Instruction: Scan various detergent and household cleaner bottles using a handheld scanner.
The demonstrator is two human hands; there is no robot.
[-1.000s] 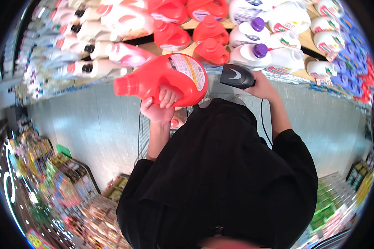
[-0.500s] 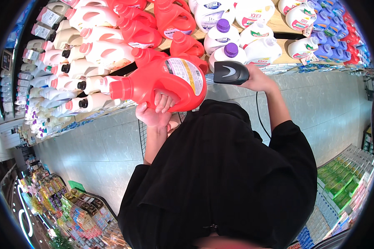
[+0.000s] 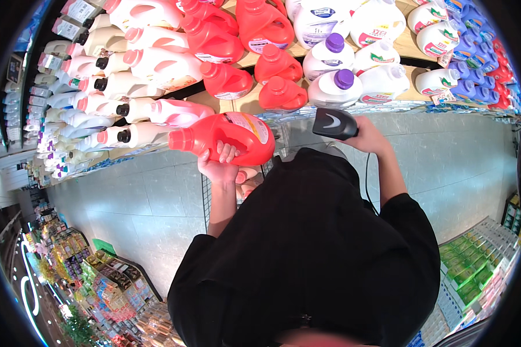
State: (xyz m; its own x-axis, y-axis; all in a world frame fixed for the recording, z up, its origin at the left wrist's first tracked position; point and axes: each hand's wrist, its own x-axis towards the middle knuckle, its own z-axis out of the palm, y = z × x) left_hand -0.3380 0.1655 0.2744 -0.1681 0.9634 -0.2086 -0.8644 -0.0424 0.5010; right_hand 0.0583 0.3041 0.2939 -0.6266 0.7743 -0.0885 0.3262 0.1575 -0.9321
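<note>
My left hand [image 3: 221, 163] is closed round the handle of a big red detergent bottle [image 3: 252, 147], which lies tilted on its side. Its red cap points left, and a white and yellow label shows on top. In my right hand [image 3: 369, 135] is a black barcode scanner [image 3: 336, 124], its head turned left toward the bottle with a gap between them. A dark cord [image 3: 367, 179] hangs down from the scanner. Just beyond the held bottle, smaller red bottles [image 3: 282, 94] and a white bottle with a purple cap [image 3: 336, 88] stand on the shelf.
The wooden shelf [image 3: 248, 105] curves across the far side, crowded with white, pink, red and purple bottles. Below my left hand is a wire basket [image 3: 206, 199] holding several bottles [image 3: 246, 176]. Grey tiled floor [image 3: 127, 208] lies behind, with stacked goods [image 3: 472, 254] at right.
The red bottle has been drawn lower, back from the shelf, uncovering red bottles behind it. My right hand with the scanner has shifted slightly right and nearer to me.
</note>
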